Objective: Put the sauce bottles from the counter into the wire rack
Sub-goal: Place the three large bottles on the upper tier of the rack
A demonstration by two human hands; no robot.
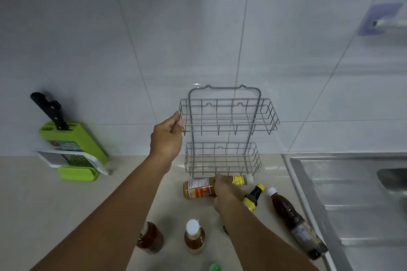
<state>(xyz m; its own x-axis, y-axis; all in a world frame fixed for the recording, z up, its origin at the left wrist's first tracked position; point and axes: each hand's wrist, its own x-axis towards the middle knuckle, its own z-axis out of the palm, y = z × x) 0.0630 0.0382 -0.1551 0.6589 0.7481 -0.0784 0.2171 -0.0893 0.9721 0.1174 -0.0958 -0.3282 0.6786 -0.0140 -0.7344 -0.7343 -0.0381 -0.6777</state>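
Left hand [167, 136] grips the wire rack's [229, 116] upper-tier corner; right hand [224, 191] closes around a tan sauce bottle [198, 188] lying just below the rack, other bottles [195, 236] standing nearer the wrists.

Domestic kitchen. White glazed wall tiles [198, 28] run down to a pale counter [66, 204]. A stainless steel sink [352, 193] with draining board is set in at the right. A green knife block [74, 143] holding a black-handled knife [49, 110] stands against the wall, and sauce bottles [195, 236] sit on the counter.
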